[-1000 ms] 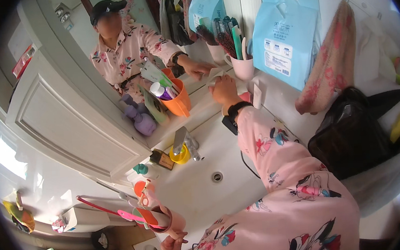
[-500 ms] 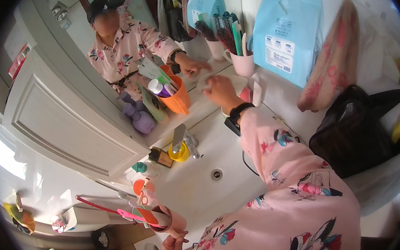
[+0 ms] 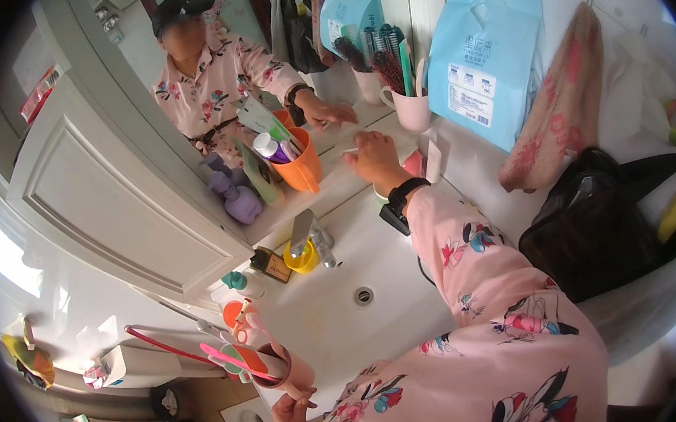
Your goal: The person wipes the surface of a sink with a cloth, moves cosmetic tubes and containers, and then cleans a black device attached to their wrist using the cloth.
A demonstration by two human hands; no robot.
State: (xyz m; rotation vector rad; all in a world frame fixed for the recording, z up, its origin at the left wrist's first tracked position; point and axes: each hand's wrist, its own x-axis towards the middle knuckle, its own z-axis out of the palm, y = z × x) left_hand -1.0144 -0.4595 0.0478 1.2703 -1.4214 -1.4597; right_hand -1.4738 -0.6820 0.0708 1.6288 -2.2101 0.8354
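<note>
My left hand (image 3: 294,421), low in the picture, is closed on the lower part of a pink cup (image 3: 299,377). The tilted cup holds a pink-handled tool, scissors and several other slim items. My right hand (image 3: 376,159) is down on the white ledge below the mirror, its fingers bent. A small whitish bit shows at its fingertips, too little to name. Beside this hand stand an orange cup (image 3: 300,168) with tubes and a white-capped purple bottle, and a pink mug (image 3: 409,110) with hairbrushes and combs.
A white sink (image 3: 341,339) with a tap (image 3: 312,233) lies between my arms. A yellow cup (image 3: 300,258), dark bottle (image 3: 270,265) and purple pump bottle (image 3: 238,200) stand near it. At right are a blue package (image 3: 485,53), hanging towel (image 3: 558,103) and black bag (image 3: 584,221).
My right hand has shifted slightly to the right on the ledge, and less of the whitish thing shows beside it. My left hand keeps its hold on the pink cup.
</note>
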